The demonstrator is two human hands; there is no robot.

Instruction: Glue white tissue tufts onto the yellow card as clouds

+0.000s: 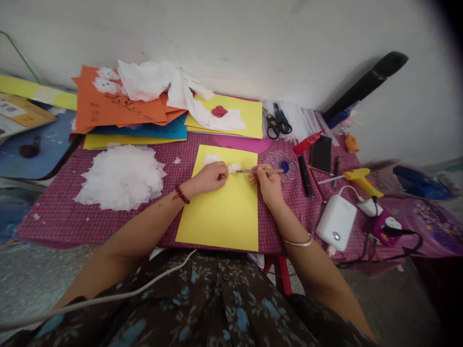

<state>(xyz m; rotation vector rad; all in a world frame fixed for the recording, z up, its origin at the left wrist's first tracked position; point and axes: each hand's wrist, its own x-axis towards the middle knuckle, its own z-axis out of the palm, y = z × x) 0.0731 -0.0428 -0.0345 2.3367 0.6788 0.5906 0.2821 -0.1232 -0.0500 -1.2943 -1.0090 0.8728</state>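
Note:
A yellow sheet of paper [224, 212] lies on the red checked table cloth [65, 217] in front of me. My left hand [211, 176] rests near the sheet's top edge, fingers curled and pinching a small piece of white tissue [235, 167]. A second white tuft [211, 158] sits on the sheet just behind that hand. My right hand [267, 180] grips a thin wooden stick [264, 170] that lies level, its tip pointing left at the tissue.
A heap of white tissue pieces [123, 176] lies at the left. Orange, blue and yellow sheets [123, 111] are stacked at the back. Scissors [277, 123], a red bottle [307, 142], a phone [321, 153], a yellow glue gun [360, 179] and a white power bank [336, 221] lie at the right.

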